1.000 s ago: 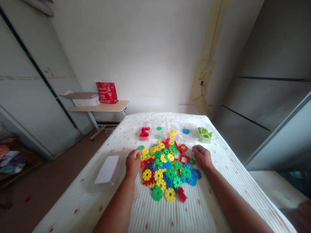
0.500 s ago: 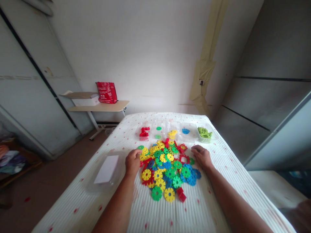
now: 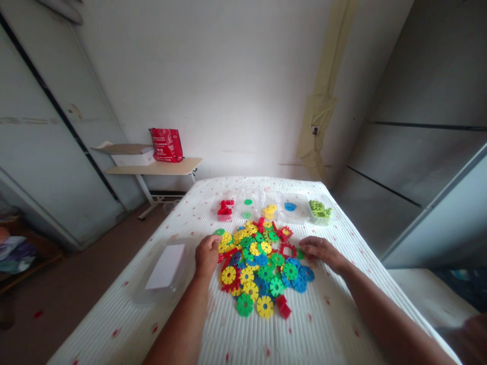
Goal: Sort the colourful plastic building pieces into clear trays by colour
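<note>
Discs [image 3: 269,269] mostly flat, facing upward.

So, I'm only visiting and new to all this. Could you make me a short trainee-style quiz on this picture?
1. Multiple choice: what colour are the pieces in the rightmost clear container? A red; B light green; C blue.
2. True or false: the red bag stands on the small side table.
3. Fill in: the person's ___ hand is between the white sheet and the pile of mixed plastic pieces.

Key: 1. B; 2. true; 3. left hand.
</note>
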Demonstrator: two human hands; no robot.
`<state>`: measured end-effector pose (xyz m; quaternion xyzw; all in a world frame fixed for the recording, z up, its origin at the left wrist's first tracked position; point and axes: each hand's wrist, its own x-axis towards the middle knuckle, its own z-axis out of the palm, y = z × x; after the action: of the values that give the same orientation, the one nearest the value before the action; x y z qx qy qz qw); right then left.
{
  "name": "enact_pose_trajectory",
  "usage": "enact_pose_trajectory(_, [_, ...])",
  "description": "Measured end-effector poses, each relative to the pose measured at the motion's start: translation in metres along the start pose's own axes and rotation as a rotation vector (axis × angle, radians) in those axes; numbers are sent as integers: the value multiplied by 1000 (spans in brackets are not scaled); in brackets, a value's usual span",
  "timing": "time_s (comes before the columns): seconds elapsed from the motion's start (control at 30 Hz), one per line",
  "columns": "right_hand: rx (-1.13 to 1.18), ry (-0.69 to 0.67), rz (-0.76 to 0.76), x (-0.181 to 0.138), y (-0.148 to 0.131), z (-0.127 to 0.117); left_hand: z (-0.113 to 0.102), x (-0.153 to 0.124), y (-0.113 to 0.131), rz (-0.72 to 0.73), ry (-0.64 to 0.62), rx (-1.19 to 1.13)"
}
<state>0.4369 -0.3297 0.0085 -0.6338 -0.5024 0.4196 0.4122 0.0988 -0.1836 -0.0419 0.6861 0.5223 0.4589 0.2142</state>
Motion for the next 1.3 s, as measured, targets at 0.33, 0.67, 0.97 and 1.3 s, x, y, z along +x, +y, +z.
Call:
enact_pose_trajectory(0.33, [-279, 86, -220, -45, 23, 5, 1, -1, 1, -2, 4, 19])
enact_pose_trajectory(0.67, [-501, -85, -333, -50, 15, 9, 2, -1, 0, -7, -1, 1])
enact_pose_trajectory(0.97, [-669, -121, -231, -36, -1, 14, -2, -1, 10, -16, 17, 21])
enact_pose_trajectory(1.3, [-537, 82, -131, -48, -1, 14, 2, -1, 3, -7, 6, -19])
